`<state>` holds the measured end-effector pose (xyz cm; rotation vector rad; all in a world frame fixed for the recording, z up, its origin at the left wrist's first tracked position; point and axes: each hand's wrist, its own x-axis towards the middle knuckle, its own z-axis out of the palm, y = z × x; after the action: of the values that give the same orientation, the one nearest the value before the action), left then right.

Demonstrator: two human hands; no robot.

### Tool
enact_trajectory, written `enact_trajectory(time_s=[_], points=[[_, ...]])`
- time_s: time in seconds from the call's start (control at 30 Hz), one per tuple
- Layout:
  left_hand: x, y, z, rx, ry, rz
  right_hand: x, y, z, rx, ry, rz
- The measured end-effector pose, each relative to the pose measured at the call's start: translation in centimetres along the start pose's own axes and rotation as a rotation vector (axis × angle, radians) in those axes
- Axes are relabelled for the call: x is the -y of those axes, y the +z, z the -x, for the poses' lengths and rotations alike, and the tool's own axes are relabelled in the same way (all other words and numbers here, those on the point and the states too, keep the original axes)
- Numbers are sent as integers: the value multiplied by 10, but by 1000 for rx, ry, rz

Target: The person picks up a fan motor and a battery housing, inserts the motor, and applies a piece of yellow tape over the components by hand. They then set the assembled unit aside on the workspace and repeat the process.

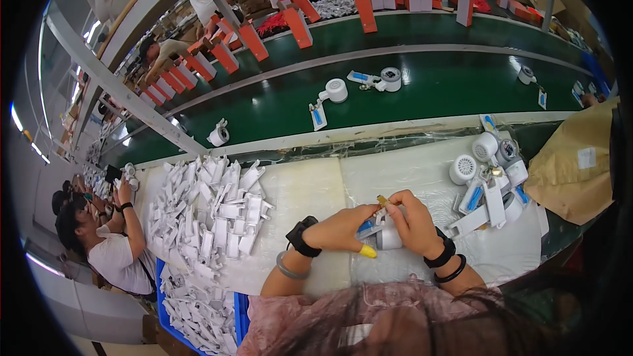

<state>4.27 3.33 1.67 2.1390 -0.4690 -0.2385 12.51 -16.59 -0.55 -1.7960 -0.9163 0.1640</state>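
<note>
White parts (pixel 211 207) heap at left, round-headed units (pixel 463 169) at right, while left hand (pixel 346 228) and right hand (pixel 417 225) hold a device (pixel 389 239).

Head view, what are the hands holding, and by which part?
The left hand and right hand hold a white device, fingers meeting at a small yellowish piece; exact contact is hidden.

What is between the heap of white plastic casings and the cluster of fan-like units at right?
The head view shows the person's left hand and right hand around a partly hidden fan-like unit, over pale sheeting.
</note>
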Motion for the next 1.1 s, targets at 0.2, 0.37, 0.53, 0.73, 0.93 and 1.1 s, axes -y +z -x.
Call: enact_trajectory(time_s=[0.2,0.37,0.53,0.73,0.93,1.1], points=[[-6,5,0,-143,-193,147,-2,-2,2,4,125,-178],[5,-6,11,-259,-211,433,5,-5,0,57,127,-389],[14,-22,20,-245,-215,343,-1,-10,-1,266,97,-344],[-17,-27,23,-281,-245,371,4,-13,-3,490,112,-487],[-24,-16,21,-267,-159,85,17,-6,-1,436,-197,-64],[-13,0,14,-368,-122,155,15,-2,6,161,-256,303]])
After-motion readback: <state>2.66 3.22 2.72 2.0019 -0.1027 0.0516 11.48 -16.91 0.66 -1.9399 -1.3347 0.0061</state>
